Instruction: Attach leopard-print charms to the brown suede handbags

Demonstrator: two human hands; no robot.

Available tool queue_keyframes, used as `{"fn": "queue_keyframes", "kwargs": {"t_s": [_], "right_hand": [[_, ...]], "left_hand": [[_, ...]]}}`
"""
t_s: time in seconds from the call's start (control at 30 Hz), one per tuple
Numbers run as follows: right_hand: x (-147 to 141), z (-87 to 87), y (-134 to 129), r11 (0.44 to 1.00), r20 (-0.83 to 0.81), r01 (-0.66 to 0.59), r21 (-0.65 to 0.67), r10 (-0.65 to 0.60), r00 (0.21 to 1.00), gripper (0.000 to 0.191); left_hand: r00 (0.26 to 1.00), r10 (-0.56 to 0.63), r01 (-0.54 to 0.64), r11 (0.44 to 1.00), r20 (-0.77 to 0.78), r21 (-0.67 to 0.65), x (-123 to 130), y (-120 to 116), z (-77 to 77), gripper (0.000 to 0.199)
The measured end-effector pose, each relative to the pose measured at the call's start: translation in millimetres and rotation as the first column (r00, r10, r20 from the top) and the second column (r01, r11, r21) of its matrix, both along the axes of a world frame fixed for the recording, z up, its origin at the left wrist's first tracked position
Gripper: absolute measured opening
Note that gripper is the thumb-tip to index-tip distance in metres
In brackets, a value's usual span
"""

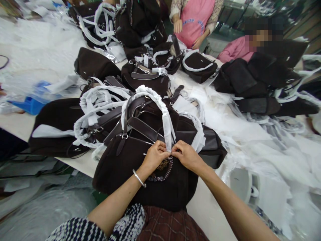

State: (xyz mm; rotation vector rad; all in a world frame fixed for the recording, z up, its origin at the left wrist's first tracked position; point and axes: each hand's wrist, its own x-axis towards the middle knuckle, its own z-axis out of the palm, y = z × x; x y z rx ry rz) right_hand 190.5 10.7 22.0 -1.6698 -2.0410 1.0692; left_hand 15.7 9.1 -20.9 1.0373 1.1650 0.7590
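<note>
A dark brown handbag [115,174] lies before me at the table's near edge. One of its handles arches up, mostly covered in crinkled white wrapping [150,92]. At the lower right end of that wrapping, my left hand [155,156] and my right hand [185,156] meet, both closed in a pinch with fingertips almost touching. They grip the end of the wrapping; the exact spot between the fingertips is hidden. Just below hangs a dark beaded loop [167,172] with a patterned piece, against the bag's front. A zipper [140,140] runs along the bag's top.
Several more dark bags crowd the table, such as one at the left [55,130] and a pile at the right [245,80]. White sheets [250,144] cover the right side. A blue holder [31,105] and a grey tape dispenser [242,184] are nearby. Two people are across the table.
</note>
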Motion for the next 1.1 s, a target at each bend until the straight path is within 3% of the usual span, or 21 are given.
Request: {"fn": "queue_keyframes", "kwargs": {"t_s": [0.2,0.3,0.43,0.53,0.63,0.7,0.83,0.93,1.03,1.1], "right_hand": [[7,22.9,-3,0.991,-0.030,0.115,0.071,-0.113,0.993,0.008],[10,31.2,-7,0.985,-0.022,0.162,0.066,-0.161,0.987,0.007],[10,28.8,-17,0.988,0.115,0.135,0.071,-0.143,0.983,0.009],[9,25.1,-25,0.995,0.274,0.060,0.075,-0.078,0.959,0.010],[7,24.8,-32,0.997,0.372,0.001,0.072,-0.028,0.928,0.010],[6,25.0,-36,0.998,0.393,-0.007,0.066,-0.020,0.919,0.010],[7,20.4,-40,0.998,0.367,0.011,0.063,-0.033,0.930,0.010],[9,14.4,-41,0.998,0.348,0.034,0.050,-0.049,0.936,0.009],[12,11.7,-40,0.998,0.345,0.039,0.046,-0.052,0.937,0.009],[13,12.2,-40,0.998,0.366,0.022,0.058,-0.042,0.930,0.009]], "left_hand": [[0.977,-0.202,0.204,0.978,0.074,-0.029,-18,-1,19.9,0.031],[0.969,-0.199,0.216,0.970,0.145,-0.114,-27,-6,23.3,0.042],[0.980,-0.178,0.190,0.969,0.089,-0.160,-32,-11,18.1,0.045],[0.981,-0.192,0.191,0.977,0.000,-0.095,-32,-10,13.0,0.035],[0.966,-0.211,0.223,0.972,-0.151,0.067,-31,-6,11.6,0.026],[0.937,-0.222,0.278,0.941,-0.268,0.193,-30,-5,14.1,0.025],[0.876,-0.122,0.358,0.813,-0.467,0.459,-27,-12,28.0,0.023],[0.808,-0.085,0.488,0.650,-0.582,0.583,-22,-23,40.8,0.018],[0.641,-0.122,0.725,0.421,-0.758,0.545,-9,-30,47.7,0.021],[0.529,-0.104,0.820,0.322,-0.842,0.474,1,-32,47.4,0.019]]}}
